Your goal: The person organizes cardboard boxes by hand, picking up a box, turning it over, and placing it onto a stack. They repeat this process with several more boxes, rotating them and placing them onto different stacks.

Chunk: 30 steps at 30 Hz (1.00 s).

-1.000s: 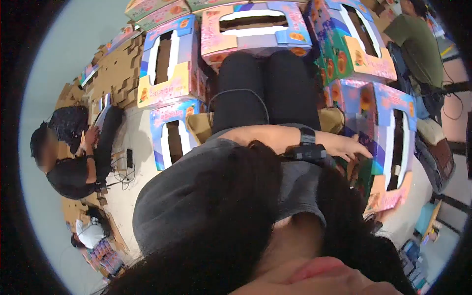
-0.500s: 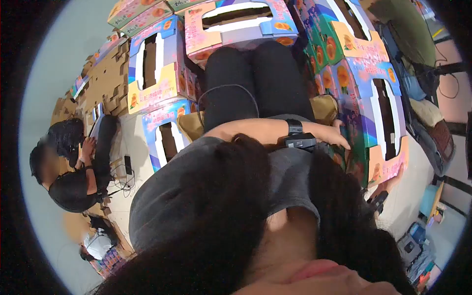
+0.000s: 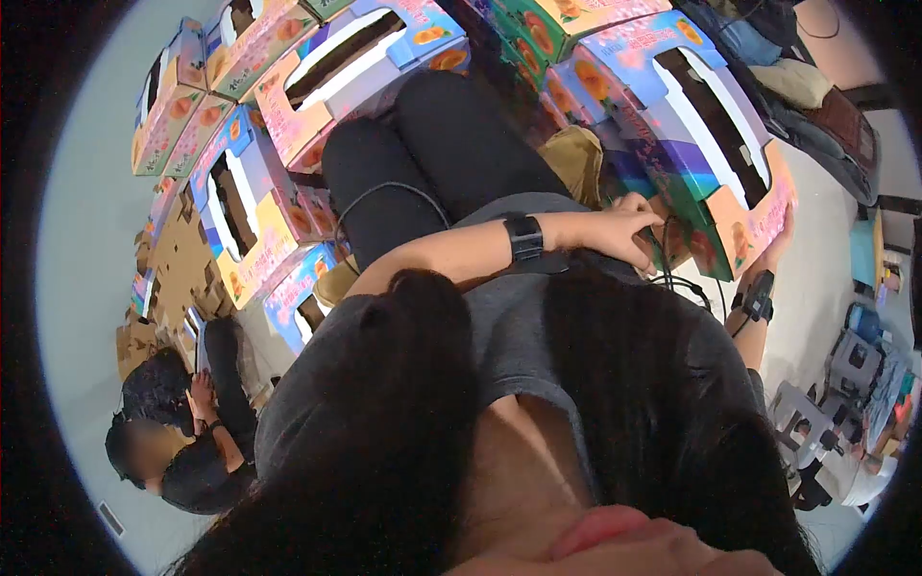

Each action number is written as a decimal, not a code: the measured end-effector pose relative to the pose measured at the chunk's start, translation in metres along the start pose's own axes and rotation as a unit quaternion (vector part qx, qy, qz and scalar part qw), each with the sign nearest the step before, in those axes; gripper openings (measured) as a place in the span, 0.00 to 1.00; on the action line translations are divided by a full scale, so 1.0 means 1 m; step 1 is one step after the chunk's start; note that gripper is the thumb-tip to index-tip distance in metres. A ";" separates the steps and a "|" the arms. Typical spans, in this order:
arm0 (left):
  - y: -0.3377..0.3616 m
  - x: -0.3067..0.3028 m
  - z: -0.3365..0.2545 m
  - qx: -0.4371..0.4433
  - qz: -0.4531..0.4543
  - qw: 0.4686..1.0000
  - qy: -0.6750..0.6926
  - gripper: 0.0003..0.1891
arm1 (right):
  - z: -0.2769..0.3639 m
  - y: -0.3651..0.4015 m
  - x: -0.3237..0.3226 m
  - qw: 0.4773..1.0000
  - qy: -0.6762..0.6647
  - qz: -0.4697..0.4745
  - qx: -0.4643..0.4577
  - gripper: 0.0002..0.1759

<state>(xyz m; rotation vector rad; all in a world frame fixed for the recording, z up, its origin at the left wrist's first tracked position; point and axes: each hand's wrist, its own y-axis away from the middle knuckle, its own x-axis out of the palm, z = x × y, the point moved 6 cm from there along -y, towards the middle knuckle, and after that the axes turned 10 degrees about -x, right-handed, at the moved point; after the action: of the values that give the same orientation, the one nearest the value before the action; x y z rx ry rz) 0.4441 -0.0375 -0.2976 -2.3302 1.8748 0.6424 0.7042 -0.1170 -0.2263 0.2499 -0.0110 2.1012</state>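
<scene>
My left hand [image 3: 622,232] reaches across my lap to the near left side of a colourful fruit-printed carton [image 3: 687,120]. Its fingers are bent, with a gap between them and the thumb, and nothing is plainly held. Thin black cables [image 3: 684,282] hang just beside it. At the carton's near right end, my right hand [image 3: 776,246] grips the pink edge, its fingers mostly hidden behind the cardboard. The carton is tilted, and a long cut-out shows in its upper face.
More printed cartons [image 3: 274,206] stand beyond and left of my legs. A person in black [image 3: 206,470] sits at the lower left near brown cardboard [image 3: 182,254]. Dark bags and clothing [image 3: 816,144] lie at the upper right, with grey plastic items [image 3: 807,422] at the lower right.
The view has turned, shifting the cartons left and upward. My left hand's fingers have bent more beside the carton, and cables now show near them. My right hand remains at the carton's end.
</scene>
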 end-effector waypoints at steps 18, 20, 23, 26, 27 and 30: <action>0.022 -0.021 -0.053 0.140 -0.217 0.965 -0.047 0.42 | -0.024 -0.051 -0.045 0.998 0.025 0.053 -0.008 0.39; 0.022 -0.015 -0.051 0.141 -0.132 0.981 -0.024 0.37 | -0.021 -0.049 -0.043 0.999 0.013 0.053 -0.002 0.38; 0.026 -0.002 -0.043 0.011 0.056 0.997 0.052 0.23 | -0.016 -0.037 -0.029 0.998 0.002 0.056 0.006 0.35; 0.033 -0.009 -0.049 0.014 0.087 0.996 0.034 0.20 | -0.018 -0.040 -0.030 0.999 -0.002 0.037 -0.025 0.33; 0.034 -0.011 -0.053 0.033 0.074 0.996 0.038 0.19 | -0.021 -0.036 -0.029 0.999 -0.024 0.033 -0.003 0.32; 0.039 -0.017 -0.064 0.073 0.052 0.994 0.060 0.16 | -0.013 -0.027 -0.022 0.999 -0.014 0.044 -0.008 0.32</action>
<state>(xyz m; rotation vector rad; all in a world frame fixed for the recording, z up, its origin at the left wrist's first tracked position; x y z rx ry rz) 0.4216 -0.0516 -0.2255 -2.2377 2.0291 0.3677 0.7355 -0.1203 -0.2456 0.2736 -0.0573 2.1848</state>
